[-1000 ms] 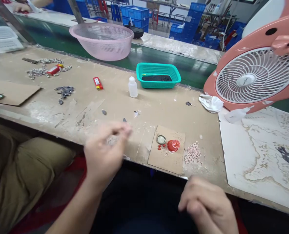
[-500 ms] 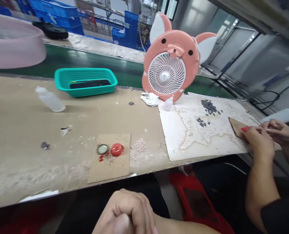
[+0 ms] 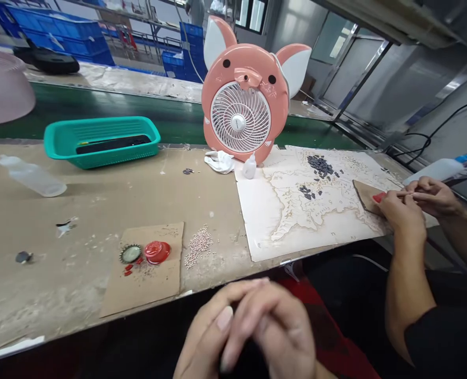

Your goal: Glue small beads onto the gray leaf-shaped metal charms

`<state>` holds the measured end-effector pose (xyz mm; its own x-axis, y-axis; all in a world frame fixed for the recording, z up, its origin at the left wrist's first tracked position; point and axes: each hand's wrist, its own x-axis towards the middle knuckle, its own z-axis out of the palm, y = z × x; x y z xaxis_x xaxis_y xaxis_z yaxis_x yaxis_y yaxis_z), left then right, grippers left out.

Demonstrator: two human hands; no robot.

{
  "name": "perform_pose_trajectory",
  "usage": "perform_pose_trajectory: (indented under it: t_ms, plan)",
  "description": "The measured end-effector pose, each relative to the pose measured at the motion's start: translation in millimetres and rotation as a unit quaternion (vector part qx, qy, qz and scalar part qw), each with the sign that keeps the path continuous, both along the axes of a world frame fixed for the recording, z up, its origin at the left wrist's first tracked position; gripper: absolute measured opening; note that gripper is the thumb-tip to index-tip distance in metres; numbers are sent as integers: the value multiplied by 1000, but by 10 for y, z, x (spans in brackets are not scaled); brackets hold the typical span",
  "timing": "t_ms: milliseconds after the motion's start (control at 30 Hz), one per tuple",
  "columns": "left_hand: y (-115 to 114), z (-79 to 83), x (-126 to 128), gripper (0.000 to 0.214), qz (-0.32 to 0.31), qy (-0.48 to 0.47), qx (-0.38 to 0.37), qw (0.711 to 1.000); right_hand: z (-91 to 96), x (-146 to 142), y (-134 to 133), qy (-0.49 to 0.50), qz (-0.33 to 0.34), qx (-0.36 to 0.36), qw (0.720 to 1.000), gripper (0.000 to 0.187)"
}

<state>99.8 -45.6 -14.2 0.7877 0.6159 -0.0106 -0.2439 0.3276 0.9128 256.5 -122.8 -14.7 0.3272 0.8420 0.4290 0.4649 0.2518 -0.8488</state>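
Note:
My left hand (image 3: 204, 337) and my right hand (image 3: 275, 331) are pressed together just below the table's front edge, fingers overlapping. Anything between them is hidden. The nearest things are on a cardboard square (image 3: 150, 295): a crown bottle cap (image 3: 131, 253) with a pale centre, a red plastic lid (image 3: 157, 252) and a few small red chips (image 3: 129, 269). A pale heap of tiny granules (image 3: 198, 245) lies just right of the cardboard, on the worktable (image 3: 79, 210). Neither hand touches any of these.
At right, a co-worker's hands (image 3: 415, 200) work over a cardboard piece (image 3: 365, 196) with something red. Beside it lies a carved map panel (image 3: 316, 210) with dark pieces. A pink fan (image 3: 240, 118), teal basket (image 3: 99, 142), plastic bottle (image 3: 32, 176) and green conveyor belt (image 3: 170, 123) stand behind.
The view has swung right, bringing in the fan, map panel and co-worker. My hands have come together below the table edge, my left hand having left its place above the table.

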Motion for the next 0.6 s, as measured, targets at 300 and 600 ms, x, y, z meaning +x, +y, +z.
perform_pose_trajectory:
  t_ms: [300,600]
  plan:
    - [-92,-656,89,28,-204,-51,231,950,-13,827,215,109,-266,215,933,24]
    - [-81,-974,458,19,-149,180,19,972,-274,2090,489,-27,-411,-24,911,26]
